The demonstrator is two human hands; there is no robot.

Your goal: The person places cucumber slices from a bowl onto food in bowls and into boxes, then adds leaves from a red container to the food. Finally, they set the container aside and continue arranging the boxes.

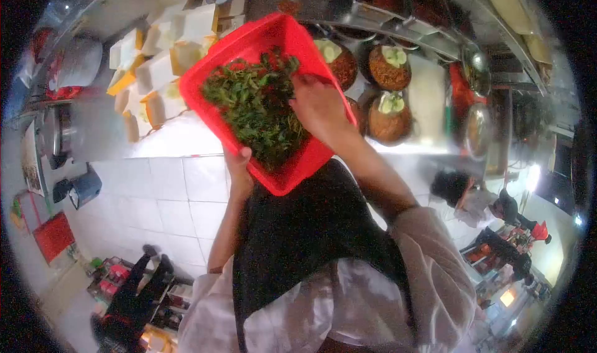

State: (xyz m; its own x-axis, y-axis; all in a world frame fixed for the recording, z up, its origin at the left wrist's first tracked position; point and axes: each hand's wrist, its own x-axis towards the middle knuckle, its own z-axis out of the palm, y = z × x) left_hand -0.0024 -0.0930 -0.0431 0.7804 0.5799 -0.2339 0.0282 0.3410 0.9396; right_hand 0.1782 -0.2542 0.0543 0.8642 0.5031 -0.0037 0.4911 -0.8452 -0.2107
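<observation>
Left hand [238, 171]: clamped on tub [280, 184] rim | right hand [320, 107]: can't tell finger closure | greens [249, 98] beside right fingertips: likely light, soft; pinch loosely

Upper garment: loose whitish shirt [298, 300], fabric creased. Right sleeve [429, 253] and left sleeve [202, 291]: wide, ending near the elbow. Outer garment: plain black apron [305, 229], narrowing to dark side bands [239, 319]. Left hand [238, 165] and right hand [318, 107]: bare.

right hand [318, 109]: forward, fingers [301, 93] bent | left hand [238, 169]: nearer body, thumb [245, 154] up | forearms [378, 178] extended
</observation>
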